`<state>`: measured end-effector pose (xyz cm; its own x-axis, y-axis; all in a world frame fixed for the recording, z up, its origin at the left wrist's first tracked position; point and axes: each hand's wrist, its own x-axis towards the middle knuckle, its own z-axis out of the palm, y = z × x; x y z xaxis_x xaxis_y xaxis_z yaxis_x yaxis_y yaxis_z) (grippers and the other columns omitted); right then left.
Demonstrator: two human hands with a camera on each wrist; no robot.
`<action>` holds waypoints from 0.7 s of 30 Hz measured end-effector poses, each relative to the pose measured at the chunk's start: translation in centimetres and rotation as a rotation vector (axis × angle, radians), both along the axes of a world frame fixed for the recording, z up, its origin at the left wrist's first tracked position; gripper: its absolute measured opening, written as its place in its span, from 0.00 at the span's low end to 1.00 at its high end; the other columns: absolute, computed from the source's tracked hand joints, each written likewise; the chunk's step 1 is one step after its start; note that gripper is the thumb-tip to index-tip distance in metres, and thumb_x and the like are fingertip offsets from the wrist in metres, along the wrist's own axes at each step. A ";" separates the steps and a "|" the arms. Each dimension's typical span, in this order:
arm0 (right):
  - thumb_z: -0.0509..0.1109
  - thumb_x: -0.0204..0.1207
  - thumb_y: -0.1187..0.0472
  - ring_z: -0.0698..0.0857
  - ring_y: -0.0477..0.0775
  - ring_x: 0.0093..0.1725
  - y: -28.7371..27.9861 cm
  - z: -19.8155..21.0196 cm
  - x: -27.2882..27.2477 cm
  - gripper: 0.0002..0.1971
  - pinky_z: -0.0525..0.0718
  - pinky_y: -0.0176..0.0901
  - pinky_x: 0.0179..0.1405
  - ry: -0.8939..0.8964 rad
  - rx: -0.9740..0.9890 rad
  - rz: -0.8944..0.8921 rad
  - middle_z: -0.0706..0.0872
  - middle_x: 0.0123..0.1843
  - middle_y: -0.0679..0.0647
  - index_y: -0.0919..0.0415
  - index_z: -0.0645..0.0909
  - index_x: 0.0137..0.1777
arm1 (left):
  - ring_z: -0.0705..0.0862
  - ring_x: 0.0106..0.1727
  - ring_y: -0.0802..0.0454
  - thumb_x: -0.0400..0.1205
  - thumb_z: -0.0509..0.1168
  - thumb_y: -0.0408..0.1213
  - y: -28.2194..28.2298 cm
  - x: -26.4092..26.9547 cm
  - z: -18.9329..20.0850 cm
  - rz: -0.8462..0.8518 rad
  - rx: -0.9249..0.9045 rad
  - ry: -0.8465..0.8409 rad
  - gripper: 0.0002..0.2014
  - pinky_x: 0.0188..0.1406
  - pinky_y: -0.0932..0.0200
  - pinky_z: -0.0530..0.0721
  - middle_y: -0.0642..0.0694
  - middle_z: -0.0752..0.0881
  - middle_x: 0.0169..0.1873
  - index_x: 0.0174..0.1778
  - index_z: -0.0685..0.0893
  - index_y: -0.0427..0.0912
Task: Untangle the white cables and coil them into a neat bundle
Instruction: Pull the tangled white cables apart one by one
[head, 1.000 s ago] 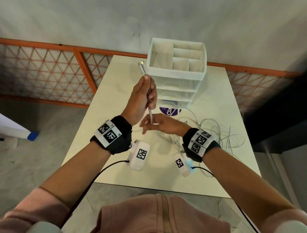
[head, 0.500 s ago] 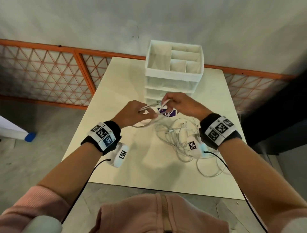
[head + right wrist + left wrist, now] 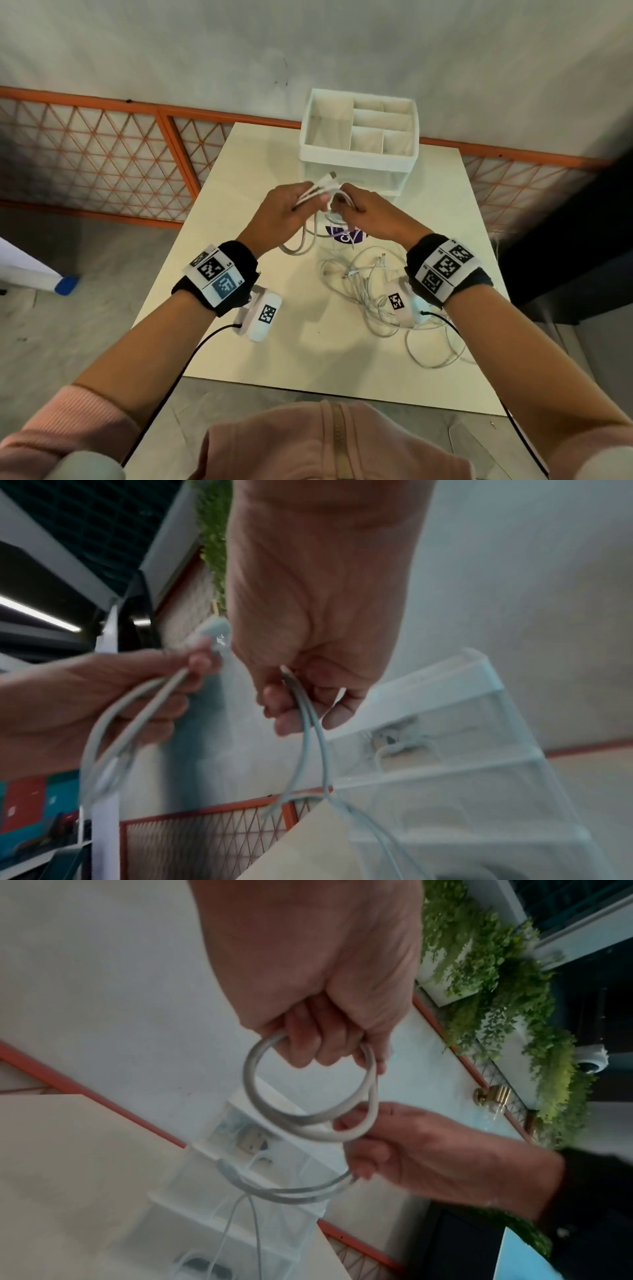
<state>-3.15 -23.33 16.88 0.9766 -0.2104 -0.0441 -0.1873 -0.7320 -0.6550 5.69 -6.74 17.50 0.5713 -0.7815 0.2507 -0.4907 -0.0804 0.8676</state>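
My left hand point(image 3: 301, 205) grips a thick white cable point(image 3: 317, 192) folded into loops, its plug point(image 3: 331, 176) sticking out toward the organizer. In the left wrist view the fingers point(image 3: 318, 1042) curl round a round coil of the cable point(image 3: 260, 1096). My right hand point(image 3: 344, 205) is close beside it and pinches the same cable's strands point(image 3: 310, 723), which trail down to the table. A loop point(image 3: 298, 248) hangs under the left hand. A tangle of thin white cables point(image 3: 370, 284) lies on the table point(image 3: 239, 342) below my right wrist.
A white compartment organizer with clear drawers point(image 3: 359, 137) stands at the table's far edge, just beyond my hands. A purple sticker point(image 3: 346, 236) lies on the table under them. An orange mesh railing point(image 3: 102, 154) runs behind the table. The tangle reaches the right edge.
The left hand came down from holding the cable upright, and the right hand came up beside it. The cable now lies folded in loops in the left hand.
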 end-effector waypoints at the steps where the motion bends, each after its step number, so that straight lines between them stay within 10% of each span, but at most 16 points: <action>1: 0.60 0.84 0.58 0.81 0.43 0.33 0.0 -0.2 -0.2 0.05 0.75 0.30 0.32 -0.001 0.068 0.011 0.81 0.36 0.46 0.57 0.75 0.51 | 0.67 0.22 0.62 0.84 0.62 0.39 0.2 0.1 0.4 0.034 -0.062 -0.018 0.10 0.28 0.69 0.65 0.56 0.71 0.20 0.37 0.81 0.42; 7: 0.60 0.84 0.61 0.81 0.44 0.47 -1.7 -5.0 -2.2 0.06 0.70 0.18 0.45 0.285 0.063 0.070 0.86 0.50 0.53 0.60 0.77 0.48 | 0.66 0.21 0.60 0.86 0.57 0.44 1.2 2.5 2.9 0.284 -0.391 0.061 0.12 0.22 0.61 0.67 0.58 0.70 0.18 0.37 0.77 0.50; 10: 0.56 0.85 0.62 0.82 0.45 0.48 -3.4 -6.7 -3.2 0.07 0.72 0.31 0.54 0.202 0.055 -0.055 0.87 0.47 0.51 0.59 0.74 0.47 | 0.81 0.35 0.56 0.84 0.60 0.46 2.5 5.1 2.0 0.480 -0.415 0.012 0.10 0.43 0.53 0.82 0.51 0.80 0.30 0.37 0.80 0.52; 13: 0.54 0.86 0.61 0.85 0.41 0.36 -3.9 -5.1 -2.8 0.12 0.78 0.37 0.48 0.002 0.089 -0.199 0.84 0.36 0.49 0.66 0.76 0.50 | 0.79 0.28 0.64 0.83 0.63 0.41 3.2 6.0 -0.8 0.647 -0.067 -0.011 0.10 0.31 0.63 0.72 0.50 0.79 0.28 0.39 0.83 0.41; 15: 0.54 0.86 0.60 0.83 0.40 0.27 -3.8 -3.1 -2.1 0.13 0.78 0.28 0.34 -0.117 0.110 -0.268 0.80 0.33 0.47 0.69 0.77 0.53 | 0.85 0.41 0.49 0.79 0.70 0.46 3.5 5.5 -2.6 0.709 0.126 0.088 0.19 0.40 0.57 0.76 0.39 0.85 0.39 0.55 0.81 0.33; 18: 0.56 0.85 0.55 0.81 0.52 0.35 -3.6 -0.2 -0.9 0.15 0.74 0.23 0.31 -0.135 -0.082 -0.233 0.85 0.41 0.50 0.63 0.81 0.57 | 0.80 0.37 0.50 0.71 0.76 0.51 2.9 3.9 -3.0 0.716 0.034 0.179 0.38 0.45 0.51 0.80 0.46 0.81 0.34 0.72 0.71 0.35; 21: 0.60 0.84 0.53 0.80 0.51 0.39 -2.0 2.1 -0.1 0.15 0.70 0.28 0.34 0.056 -0.180 -0.027 0.86 0.46 0.50 0.60 0.83 0.58 | 0.72 0.28 0.61 0.80 0.66 0.50 1.3 1.9 -1.6 0.509 -0.123 -0.005 0.28 0.33 0.65 0.75 0.54 0.76 0.32 0.74 0.72 0.42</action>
<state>-3.22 -25.36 18.99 0.9675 -0.2463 -0.0573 -0.2411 -0.8305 -0.5021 7.60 -5.43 15.85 0.8699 -0.3695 0.3269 -0.4201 -0.2074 0.8835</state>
